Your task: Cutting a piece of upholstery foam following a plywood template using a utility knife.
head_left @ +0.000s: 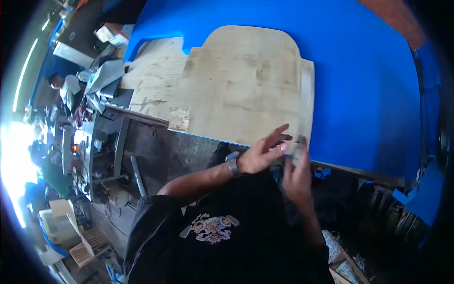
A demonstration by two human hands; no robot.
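Left hand (pixel 261 154): loosely spread, at wooden board (pixel 246 85)'s near edge
Right hand (pixel 299 176): blurred, cannot tell grip; at board's near-right corner

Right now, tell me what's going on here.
A person stands over a pale board lying on a blue sheet. The left hand is open near the board's near right corner. The right hand is beside it, blurred, so whether it holds anything is unclear.
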